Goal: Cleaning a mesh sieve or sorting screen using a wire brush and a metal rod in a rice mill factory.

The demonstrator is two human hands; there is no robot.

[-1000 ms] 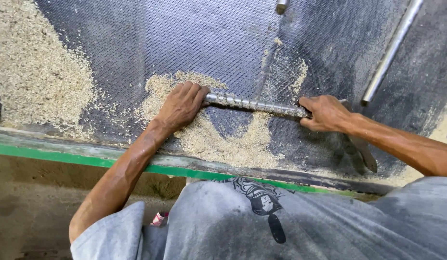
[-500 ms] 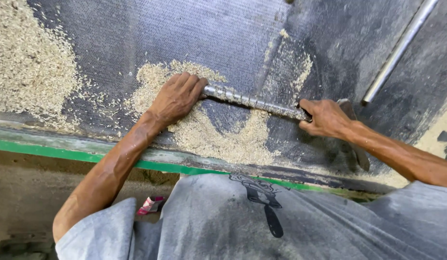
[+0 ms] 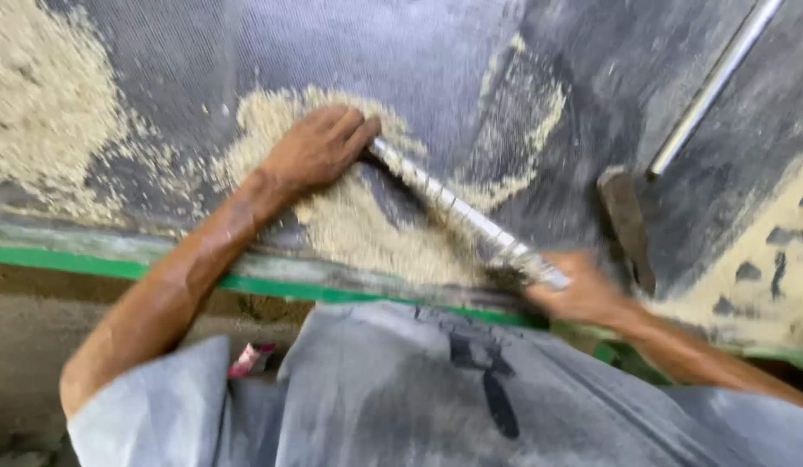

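Note:
A ribbed steel bar (image 3: 458,212) lies slanted across the dark mesh surface (image 3: 332,52), over a pile of pale sawdust (image 3: 367,225). My left hand (image 3: 319,147) presses on the bar's far left end, fingers laid over it. My right hand (image 3: 583,290), blurred by motion, grips the bar's near right end close to the surface's front edge.
A green edge strip (image 3: 116,264) runs along the front of the surface. A dark flat piece (image 3: 626,225) lies right of the bar, with a smooth metal rod (image 3: 713,82) beyond it. More sawdust covers the far left (image 3: 38,112) and right (image 3: 748,259). My grey shirt fills the bottom.
The bar has swung from nearly level to a steep slant. My right hand pulled its end down toward the front edge while my left hand stayed on the far end.

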